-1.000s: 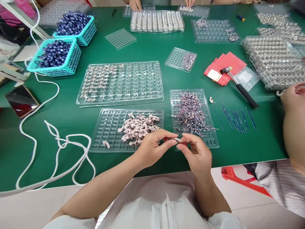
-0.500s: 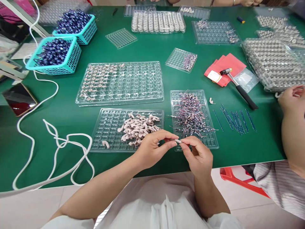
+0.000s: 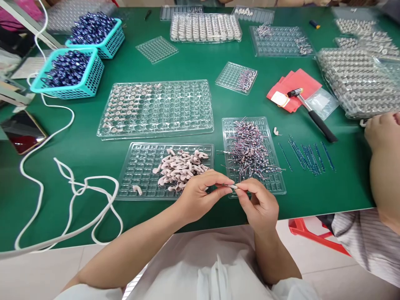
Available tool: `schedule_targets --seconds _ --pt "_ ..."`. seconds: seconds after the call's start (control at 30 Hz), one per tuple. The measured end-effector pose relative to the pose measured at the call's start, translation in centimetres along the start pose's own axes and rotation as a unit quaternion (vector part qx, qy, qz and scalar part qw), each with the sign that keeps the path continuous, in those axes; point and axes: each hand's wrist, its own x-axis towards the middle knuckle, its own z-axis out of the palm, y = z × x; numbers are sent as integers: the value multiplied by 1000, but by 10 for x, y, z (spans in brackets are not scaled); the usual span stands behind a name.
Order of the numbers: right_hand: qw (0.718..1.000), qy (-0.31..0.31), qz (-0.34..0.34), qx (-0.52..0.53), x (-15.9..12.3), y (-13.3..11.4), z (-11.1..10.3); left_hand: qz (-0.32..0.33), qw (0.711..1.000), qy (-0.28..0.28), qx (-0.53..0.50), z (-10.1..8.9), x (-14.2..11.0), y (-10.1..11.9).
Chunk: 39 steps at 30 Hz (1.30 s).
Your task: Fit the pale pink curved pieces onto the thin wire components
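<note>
My left hand [image 3: 200, 196] pinches a small pale piece [image 3: 232, 186] between thumb and forefinger. At that piece's other end, the thumb and forefinger of my right hand [image 3: 260, 204] are closed too; whether they also grip a thin wire is too small to tell. Behind my left hand, beige curved plastic shells [image 3: 181, 166] lie heaped on a clear tray [image 3: 140, 162]. Beyond my right hand, a pile of small components with thin wire leads [image 3: 250, 146] covers much of another clear tray [image 3: 276, 183].
A larger clear tray [image 3: 178, 108] holds beige shells in its left part. Turquoise baskets [image 3: 90, 85] of shiny blue parts stand far left, near a white cable [image 3: 40, 187] and a phone [image 3: 23, 131]. To the right lie a hammer [image 3: 318, 121], red bags [image 3: 304, 85] and a co-worker's arm [image 3: 386, 166].
The view has shifted slightly. Both hands stay together at nearly the same place, with the small piece tilted a little differently between the fingertips.
</note>
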Motion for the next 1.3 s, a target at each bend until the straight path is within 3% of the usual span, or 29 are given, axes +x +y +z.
schedule_targets --seconds 0.4,0.87,1.3 --pt "1000 1 -25 -9 0 0 1 16 1000 7 4 0 0 0" --pt "985 16 -123 -120 2 -2 3 -8 1000 21 6 1 1 0" --pt "980 24 -160 -115 0 0 2 -17 999 21 -21 2 0 1"
